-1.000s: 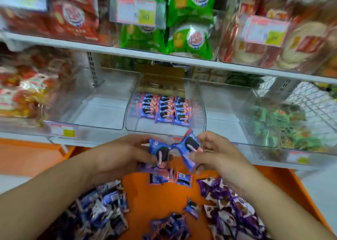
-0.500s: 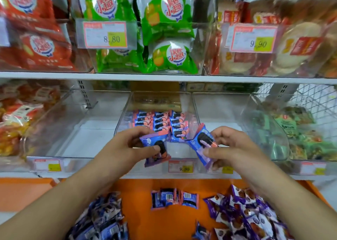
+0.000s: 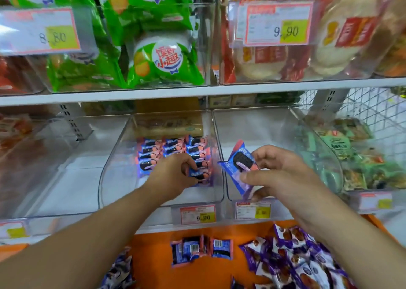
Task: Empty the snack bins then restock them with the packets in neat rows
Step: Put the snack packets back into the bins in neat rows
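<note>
inside the middle bin (image 3: 123,157), left hand (image 3: 173,174) half hides its packet (image 3: 198,174).

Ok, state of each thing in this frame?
left hand: inside the middle bin, pinching a blue cookie packet
right hand: gripping another cookie packet
middle bin: partly stocked in rows
right bin: empty
purple packets: loose pile

Blue-and-pink cookie packets (image 3: 173,150) printed with a black sandwich biscuit, clear bin (image 3: 123,157), green bags (image 3: 158,62) with white-and-red roundel, white price tags (image 3: 197,214) edged red with yellow patch, purple packets (image 3: 292,260), orange tray (image 3: 153,255), white shelf (image 3: 153,94).
</note>
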A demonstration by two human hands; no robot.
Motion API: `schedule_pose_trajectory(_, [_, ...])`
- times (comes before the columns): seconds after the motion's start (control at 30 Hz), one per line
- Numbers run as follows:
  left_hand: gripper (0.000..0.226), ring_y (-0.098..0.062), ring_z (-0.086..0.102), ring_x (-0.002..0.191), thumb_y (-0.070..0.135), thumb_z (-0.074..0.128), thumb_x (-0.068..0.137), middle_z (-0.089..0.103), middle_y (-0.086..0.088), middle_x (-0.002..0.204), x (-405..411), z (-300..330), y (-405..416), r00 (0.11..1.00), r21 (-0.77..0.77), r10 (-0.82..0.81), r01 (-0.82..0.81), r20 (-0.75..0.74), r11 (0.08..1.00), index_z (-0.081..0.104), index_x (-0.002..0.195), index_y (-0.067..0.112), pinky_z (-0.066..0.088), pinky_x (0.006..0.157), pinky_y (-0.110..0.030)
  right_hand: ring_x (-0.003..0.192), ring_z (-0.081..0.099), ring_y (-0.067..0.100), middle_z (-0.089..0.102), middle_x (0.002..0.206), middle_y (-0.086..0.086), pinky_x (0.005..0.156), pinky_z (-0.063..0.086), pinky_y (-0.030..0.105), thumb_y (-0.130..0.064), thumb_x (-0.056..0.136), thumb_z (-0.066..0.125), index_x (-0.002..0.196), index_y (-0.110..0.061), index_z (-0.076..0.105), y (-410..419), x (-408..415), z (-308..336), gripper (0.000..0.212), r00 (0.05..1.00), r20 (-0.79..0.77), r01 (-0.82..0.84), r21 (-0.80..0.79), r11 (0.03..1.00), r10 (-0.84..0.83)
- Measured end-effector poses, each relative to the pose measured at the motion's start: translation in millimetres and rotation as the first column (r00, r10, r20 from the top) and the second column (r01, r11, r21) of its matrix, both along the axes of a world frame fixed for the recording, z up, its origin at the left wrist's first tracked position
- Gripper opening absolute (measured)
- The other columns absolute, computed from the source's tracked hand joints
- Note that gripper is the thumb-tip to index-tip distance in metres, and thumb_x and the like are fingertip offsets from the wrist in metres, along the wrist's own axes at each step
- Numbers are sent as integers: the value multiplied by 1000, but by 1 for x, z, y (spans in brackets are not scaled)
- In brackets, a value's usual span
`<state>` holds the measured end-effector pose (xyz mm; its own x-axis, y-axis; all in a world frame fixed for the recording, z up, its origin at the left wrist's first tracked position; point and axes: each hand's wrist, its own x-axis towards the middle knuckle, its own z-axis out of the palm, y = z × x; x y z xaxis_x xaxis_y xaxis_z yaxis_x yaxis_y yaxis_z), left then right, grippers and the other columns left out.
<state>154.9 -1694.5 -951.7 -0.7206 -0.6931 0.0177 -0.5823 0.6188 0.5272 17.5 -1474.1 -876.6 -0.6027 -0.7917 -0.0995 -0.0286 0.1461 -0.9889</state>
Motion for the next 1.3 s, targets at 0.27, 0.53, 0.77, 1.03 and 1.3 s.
schedule_pose_trajectory(0.27, [26,-12,59,86,29,87,83,60,5,107,-14,-12,-9,999,-139,-25,31,43,990,71,104,32,37,63,-12,66,69,26,74,93,14,67,59,48,-1,82,83,98,-6,69,0,-3,-4,22,998,-58,-12,41,999,15])
schedule_pose_trajectory(0.53, [44,-12,62,90,22,90,79,60,3,114,-3,-4,-6,1000,-32,-8,8,19,999,67,117,30,49,70,-15,71,74,31,76,92,8,68,61,50,-5,82,85,97,-10,70,-4,5,-6,23,993,-107,-33,80,996,41])
schedule_pose_trajectory(0.77, [39,-4,61,105,27,80,88,60,11,121,61,34,9,995,-68,-12,5,-96,998,65,123,33,53,91,-24,65,69,27,74,91,10,64,58,48,-3,81,85,96,-9,68,-11,20,-7,23,989,-122,-71,75,995,80])
schedule_pose_trajectory(1.03, [59,-19,47,139,34,66,93,46,6,156,168,32,-23,986,-345,110,-147,-124,927,52,149,22,34,110,-26,63,67,27,74,93,1,64,58,47,-15,89,83,94,-28,72,-22,39,-19,18,959,-250,-114,75,991,129])
schedule_pose_trajectory(1.3, [75,-8,43,145,59,49,99,2,43,153,188,23,-22,996,-205,10,-29,-94,978,0,156,61,45,110,-32,69,61,16,68,97,-9,67,54,31,-16,85,87,98,-39,70,-75,69,-35,31,895,-414,-134,113,985,169])
